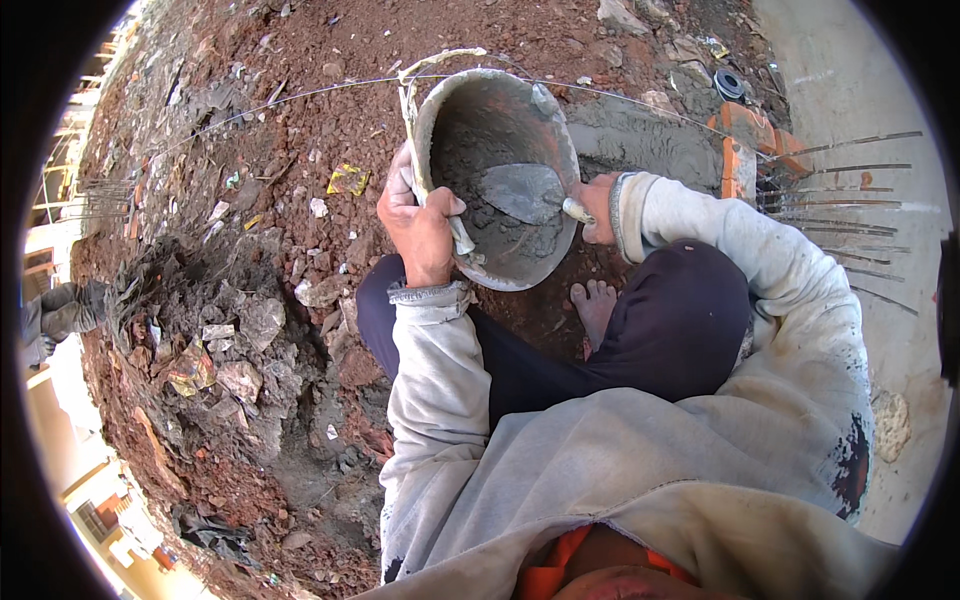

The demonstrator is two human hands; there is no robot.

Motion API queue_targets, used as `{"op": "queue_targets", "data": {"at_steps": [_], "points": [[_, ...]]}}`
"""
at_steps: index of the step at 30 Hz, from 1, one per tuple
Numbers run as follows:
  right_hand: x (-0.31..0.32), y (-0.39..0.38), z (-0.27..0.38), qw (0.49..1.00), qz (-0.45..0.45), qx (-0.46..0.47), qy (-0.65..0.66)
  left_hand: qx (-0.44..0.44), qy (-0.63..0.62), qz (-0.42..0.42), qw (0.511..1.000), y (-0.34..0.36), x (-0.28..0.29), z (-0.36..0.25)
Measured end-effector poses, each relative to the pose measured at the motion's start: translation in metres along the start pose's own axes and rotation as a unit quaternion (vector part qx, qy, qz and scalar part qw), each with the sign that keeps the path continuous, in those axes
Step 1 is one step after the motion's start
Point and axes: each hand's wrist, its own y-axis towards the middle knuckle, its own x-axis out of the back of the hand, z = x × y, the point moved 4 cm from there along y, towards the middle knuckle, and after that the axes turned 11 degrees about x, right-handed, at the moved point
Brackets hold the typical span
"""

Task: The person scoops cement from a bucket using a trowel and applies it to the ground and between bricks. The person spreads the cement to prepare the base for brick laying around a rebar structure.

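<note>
A mortar-crusted bucket (pixel 441 105) leans in front of my knees, its mouth toward me and some wet grey mortar (pixel 500 235) inside. My left hand (pixel 418 215) is closed round the bucket's left rim, where a pale rope-like handle (pixel 408 100) is attached. In my right hand (pixel 597 208), at the right rim, is the handle of a trowel. The trowel's grey blade (pixel 523 192) lies inside the bucket against the mortar.
Beyond the bucket a taut string line (pixel 330 88) crosses above a bed of mortar (pixel 650 140). Red bricks (pixel 745 150) and protruding steel bars (pixel 850 170) stand at the right, by a concrete surface (pixel 840 80). Rubble (pixel 240 340) covers the ground at left. My bare foot (pixel 594 308) is close by.
</note>
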Motion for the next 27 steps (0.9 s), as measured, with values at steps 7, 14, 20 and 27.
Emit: {"op": "queue_targets", "data": {"at_steps": [7,14,20,27], "points": [[0.064,-0.027,0.013,0.934,-0.252,-0.078,-0.239,-0.043,0.099,0.037,0.994,-0.027,-0.052,-0.011],[-0.025,0.006,-0.032,0.986,-0.153,-0.056,-0.035,-0.038,0.118,0.09,0.988,-0.024,-0.041,0.014],[-0.09,0.011,-0.041,0.946,-0.093,0.145,0.276,0.006,0.049,0.12,0.992,-0.013,-0.047,0.001],[-0.063,0.029,0.028,0.864,-0.072,0.208,0.452,-0.023,0.041,0.102,0.994,0.001,-0.021,0.009]]}}
